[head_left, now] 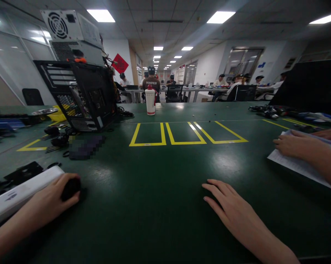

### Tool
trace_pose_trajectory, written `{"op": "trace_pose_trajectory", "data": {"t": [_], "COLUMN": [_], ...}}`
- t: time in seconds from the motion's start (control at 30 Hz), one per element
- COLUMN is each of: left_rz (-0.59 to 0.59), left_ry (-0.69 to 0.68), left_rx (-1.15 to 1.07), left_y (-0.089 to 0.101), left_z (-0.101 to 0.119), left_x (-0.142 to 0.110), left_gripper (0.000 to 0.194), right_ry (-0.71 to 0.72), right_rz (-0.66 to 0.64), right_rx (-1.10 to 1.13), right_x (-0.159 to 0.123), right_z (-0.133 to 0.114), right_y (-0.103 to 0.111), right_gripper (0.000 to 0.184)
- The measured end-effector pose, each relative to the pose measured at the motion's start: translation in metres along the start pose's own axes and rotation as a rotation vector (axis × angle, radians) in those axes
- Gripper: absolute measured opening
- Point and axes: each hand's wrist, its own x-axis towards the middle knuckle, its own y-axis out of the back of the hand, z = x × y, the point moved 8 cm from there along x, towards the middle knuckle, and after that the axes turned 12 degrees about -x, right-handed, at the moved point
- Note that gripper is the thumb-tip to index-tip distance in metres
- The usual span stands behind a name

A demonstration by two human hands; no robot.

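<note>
On the left, my left hand (55,194) has its fingers and thumb curled round a black rounded object (71,189), whose kind I cannot make out. A long white case (22,192) lies beside that hand, partly hidden behind my wrist and forearm. My right hand (228,203) rests low over the green tabletop (154,190), open, its fingers stretched out and nothing in them.
Yellow tape frames (165,143) mark the table ahead. At left stands a black computer case (80,95) with power supplies (72,27) stacked on it; cables lie nearby. A white bottle (150,101) stands farther back. At right, another person's hands (294,143) touch papers (300,167).
</note>
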Motion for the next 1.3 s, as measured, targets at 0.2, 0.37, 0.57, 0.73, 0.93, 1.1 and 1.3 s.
{"op": "trace_pose_trajectory", "data": {"t": [0.2,0.37,0.57,0.73,0.93,1.1,1.3], "left_rz": [-0.110,-0.145,-0.214,-0.238,-0.284,-0.320,-0.274], "left_ry": [-0.176,-0.235,-0.404,-0.489,-0.466,-0.591,-0.691], "left_rx": [-0.071,-0.172,-0.255,-0.320,-0.429,-0.523,-0.532], "left_y": [-0.050,-0.082,-0.108,-0.124,-0.125,-0.116,-0.111], "left_z": [0.085,0.134,0.211,0.244,0.245,0.252,0.252], "left_x": [0.091,0.128,0.120,0.114,0.103,0.073,0.055], "left_gripper": [0.044,0.042,0.041,0.041,0.067,0.063,0.062], "right_ry": [0.220,0.227,0.021,-0.081,-0.085,0.073,0.130], "right_rz": [-0.126,-0.162,-0.262,-0.360,-0.345,-0.198,-0.117], "right_rx": [0.172,0.452,0.963,1.229,1.185,1.112,1.153], "right_x": [0.034,0.090,0.157,0.167,0.152,0.124,0.102], "right_z": [-0.027,-0.039,-0.047,-0.045,-0.036,-0.043,-0.048], "right_y": [0.018,0.004,-0.041,-0.056,-0.043,-0.022,-0.016], "right_gripper": [0.033,0.031,0.035,0.038,0.034,0.026,0.028]}}
